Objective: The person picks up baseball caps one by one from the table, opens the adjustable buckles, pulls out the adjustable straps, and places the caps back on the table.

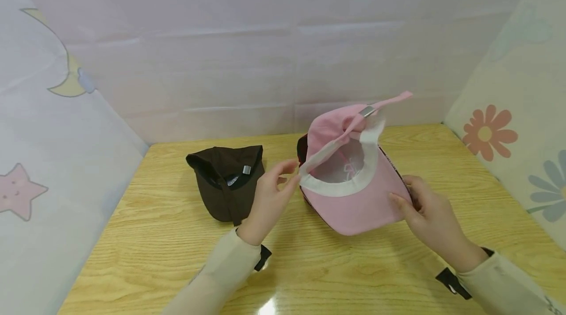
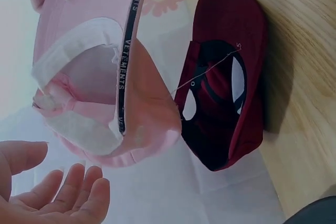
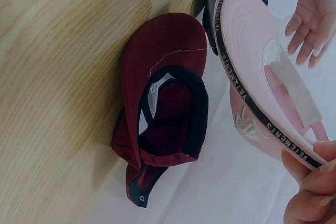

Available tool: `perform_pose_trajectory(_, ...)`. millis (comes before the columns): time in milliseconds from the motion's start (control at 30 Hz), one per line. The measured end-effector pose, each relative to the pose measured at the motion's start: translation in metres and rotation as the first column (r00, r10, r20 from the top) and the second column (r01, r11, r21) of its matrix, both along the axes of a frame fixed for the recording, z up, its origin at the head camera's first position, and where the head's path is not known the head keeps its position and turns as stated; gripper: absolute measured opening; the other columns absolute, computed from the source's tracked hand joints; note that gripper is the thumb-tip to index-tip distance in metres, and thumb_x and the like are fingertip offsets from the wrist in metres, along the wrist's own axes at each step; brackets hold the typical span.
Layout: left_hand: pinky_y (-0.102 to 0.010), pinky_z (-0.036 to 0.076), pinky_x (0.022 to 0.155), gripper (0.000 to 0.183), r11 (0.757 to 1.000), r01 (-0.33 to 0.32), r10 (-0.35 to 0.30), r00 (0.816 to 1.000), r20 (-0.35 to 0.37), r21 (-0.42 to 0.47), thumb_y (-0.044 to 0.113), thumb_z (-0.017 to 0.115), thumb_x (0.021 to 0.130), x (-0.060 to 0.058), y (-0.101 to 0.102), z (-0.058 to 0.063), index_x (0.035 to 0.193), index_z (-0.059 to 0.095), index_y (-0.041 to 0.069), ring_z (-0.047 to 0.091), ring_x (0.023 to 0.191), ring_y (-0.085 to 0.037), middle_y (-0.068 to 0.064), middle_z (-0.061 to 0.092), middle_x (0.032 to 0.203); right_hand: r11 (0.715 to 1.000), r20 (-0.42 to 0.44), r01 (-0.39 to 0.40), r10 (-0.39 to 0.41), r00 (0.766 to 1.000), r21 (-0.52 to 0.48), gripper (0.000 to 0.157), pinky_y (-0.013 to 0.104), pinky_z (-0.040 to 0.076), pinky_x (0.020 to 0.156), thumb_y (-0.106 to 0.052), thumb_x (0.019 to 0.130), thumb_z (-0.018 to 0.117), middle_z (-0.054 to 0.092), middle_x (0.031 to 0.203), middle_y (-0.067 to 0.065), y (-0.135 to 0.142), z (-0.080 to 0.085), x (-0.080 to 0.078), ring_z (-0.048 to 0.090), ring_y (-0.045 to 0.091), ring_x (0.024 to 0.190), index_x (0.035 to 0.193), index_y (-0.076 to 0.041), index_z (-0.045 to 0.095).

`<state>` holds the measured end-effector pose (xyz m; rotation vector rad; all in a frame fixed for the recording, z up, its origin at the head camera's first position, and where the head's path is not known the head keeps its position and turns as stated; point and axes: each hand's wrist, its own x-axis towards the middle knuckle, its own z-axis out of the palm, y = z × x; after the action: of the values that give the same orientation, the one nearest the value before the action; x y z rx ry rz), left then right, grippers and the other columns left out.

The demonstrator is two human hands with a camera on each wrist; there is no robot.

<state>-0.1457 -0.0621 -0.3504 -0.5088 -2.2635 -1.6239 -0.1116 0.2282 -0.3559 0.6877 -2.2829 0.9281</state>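
Note:
A pink cap [image 1: 349, 212] is held up over the table, its inside and white sweatband facing the head camera. My right hand [image 1: 435, 221] pinches the edge of its brim between thumb and fingers. Black tape with white lettering [image 3: 247, 100] runs along the brim's edge. On the other side, my left hand [image 1: 271, 202] is close by the sweatband; the left wrist view shows its fingers [image 2: 73, 195] loosely spread and apart from the cap. Behind the pink cap lies a dark red cap [image 2: 228, 17], opening upward and mostly hidden in the head view.
A dark brown cap [image 1: 234, 202] lies upturned on the wooden table [image 1: 155, 236], left of my left hand. From the pink cap a thin loose thread [image 3: 181, 52] stretches across the dark red one. Patterned cloth walls [image 1: 221, 84] stand behind and at both sides.

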Motion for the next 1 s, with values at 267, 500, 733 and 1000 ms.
perform_pose_trajectory(267,-0.047,0.049,0.088,0.03,0.999,0.002,-0.006,0.997,-0.071,-0.052,0.002,0.067,0.09,-0.002,0.007,0.003,0.119,0.063,-0.003,0.058,0.105,-0.031,-0.015,0.064,0.114,0.999,-0.037,-0.018,0.019,0.999,0.028,0.032,0.014,0.037,0.046,-0.024,0.097,0.061,0.06,0.07,0.002,0.0,0.0,0.0,0.046,-0.001,0.055,0.104,0.006,0.057)
perform_pose_trajectory(500,-0.045,0.047,0.093,0.031,0.993,-0.008,-0.006,0.992,-0.126,-0.114,0.001,0.068,0.089,-0.003,0.01,0.007,0.119,0.062,-0.005,0.057,0.105,-0.029,-0.016,0.064,0.114,0.998,-0.062,-0.006,0.011,0.998,0.07,0.042,0.015,0.036,0.046,-0.036,0.099,0.054,0.058,0.07,-0.001,0.0,0.002,-0.001,0.043,-0.002,0.055,0.103,0.005,0.059)
perform_pose_trajectory(733,-0.041,0.048,0.092,0.03,0.993,-0.007,-0.016,0.982,-0.189,-0.119,0.002,0.069,0.089,-0.003,0.013,0.007,0.117,0.063,-0.004,0.058,0.103,-0.027,-0.014,0.064,0.113,0.991,-0.11,-0.002,0.017,0.994,0.132,0.055,0.015,0.031,0.043,-0.049,0.099,0.042,0.055,0.067,-0.004,-0.002,0.004,-0.001,0.037,-0.004,0.052,0.104,0.003,0.059)
perform_pose_trajectory(1000,-0.038,0.049,0.087,0.03,0.992,-0.006,-0.018,0.979,-0.201,-0.122,0.002,0.068,0.089,-0.003,0.013,0.007,0.118,0.063,-0.003,0.059,0.1,-0.026,-0.013,0.065,0.112,0.986,-0.163,-0.005,0.032,0.986,0.165,0.056,0.015,0.03,0.041,-0.048,0.102,0.037,0.053,0.063,-0.002,-0.005,0.005,0.0,0.034,-0.004,0.049,0.1,0.004,0.057)
